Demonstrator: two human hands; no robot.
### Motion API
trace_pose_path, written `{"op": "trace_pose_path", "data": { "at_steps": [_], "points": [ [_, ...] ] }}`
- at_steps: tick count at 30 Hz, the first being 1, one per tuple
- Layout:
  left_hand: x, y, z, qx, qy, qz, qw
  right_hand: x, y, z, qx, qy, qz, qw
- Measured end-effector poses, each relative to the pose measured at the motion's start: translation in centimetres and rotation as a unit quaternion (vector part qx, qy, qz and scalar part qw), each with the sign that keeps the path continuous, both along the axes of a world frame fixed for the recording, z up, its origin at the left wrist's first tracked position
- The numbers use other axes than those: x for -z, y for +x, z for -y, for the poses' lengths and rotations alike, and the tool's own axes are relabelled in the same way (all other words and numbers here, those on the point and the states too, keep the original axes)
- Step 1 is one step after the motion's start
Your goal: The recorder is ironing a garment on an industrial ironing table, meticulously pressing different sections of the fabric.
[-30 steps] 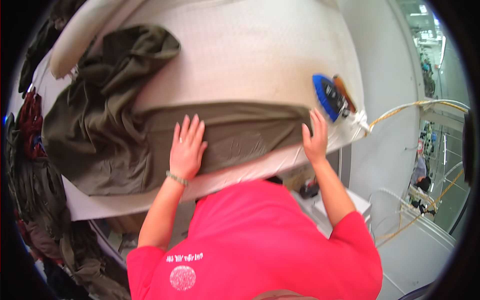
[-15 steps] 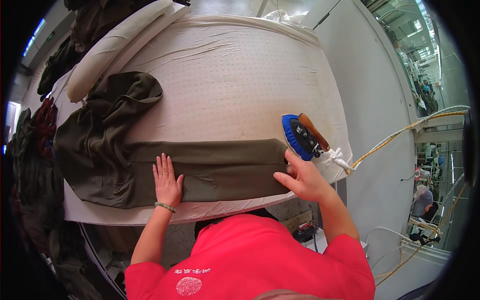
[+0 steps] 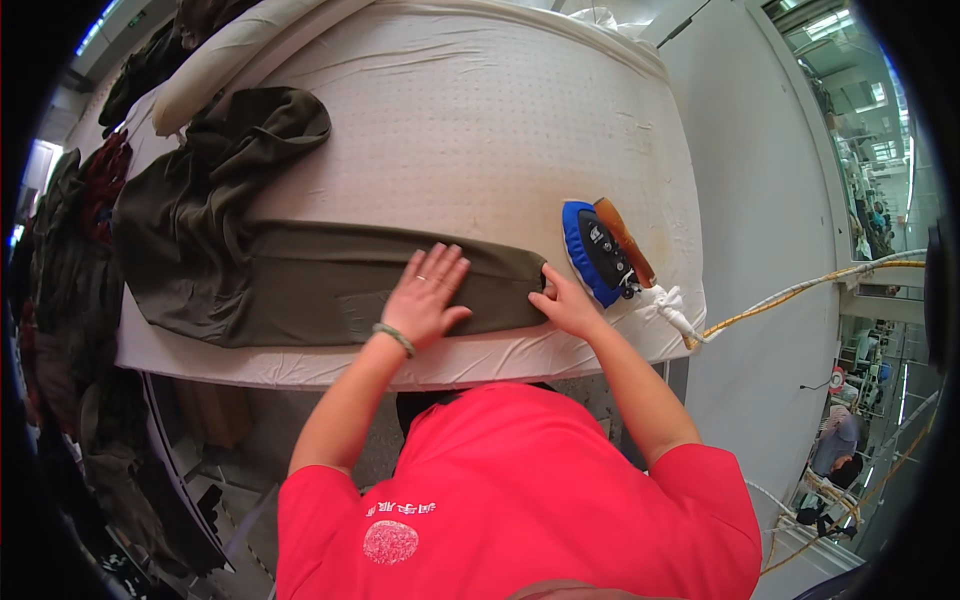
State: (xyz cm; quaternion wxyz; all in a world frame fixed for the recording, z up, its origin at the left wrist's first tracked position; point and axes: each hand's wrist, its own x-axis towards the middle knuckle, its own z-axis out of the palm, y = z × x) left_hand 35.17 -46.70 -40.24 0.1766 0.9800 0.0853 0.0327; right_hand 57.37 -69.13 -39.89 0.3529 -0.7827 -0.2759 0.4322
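Observation:
A pair of dark olive trousers (image 3: pixel 310 270) lies on the white padded ironing table (image 3: pixel 450 150). One leg stretches flat to the right, while the rest is bunched up at the left. My left hand (image 3: pixel 427 295) rests palm down on the leg, its fingers extended. At the hem end, my right hand (image 3: pixel 565 300) pinches the edge of the leg between thumb and fingers. Just beyond that hand, a blue and black steam iron (image 3: pixel 598 252) with a brown handle stands on the table, touched by neither hand.
White and yellow hoses (image 3: pixel 790 293) run from the iron off to the right. A long padded sleeve board (image 3: pixel 235 60) reaches over the far left corner. Dark garments (image 3: pixel 60 270) hang along the left side. A pale panel (image 3: pixel 755 210) borders the table's right side.
My left hand has slid right along the trouser leg. My right hand has closed on the hem, whose end is drawn slightly left and narrower. The view has shifted a little.

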Motion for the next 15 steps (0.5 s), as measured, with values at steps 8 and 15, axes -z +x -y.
{"op": "trace_pose_path", "data": {
  "at_steps": [8,15],
  "points": [
    [5.0,-9.0,-9.6,-0.35,0.159,0.031,0.923,-2.1,0.6,-0.8,-0.022,-0.035,0.007,0.999],
    [1.9,4.9,7.0,-0.091,-0.044,0.026,0.995,-5.3,-2.4,-3.3,-0.117,0.005,0.478,0.87]
  ]
}}
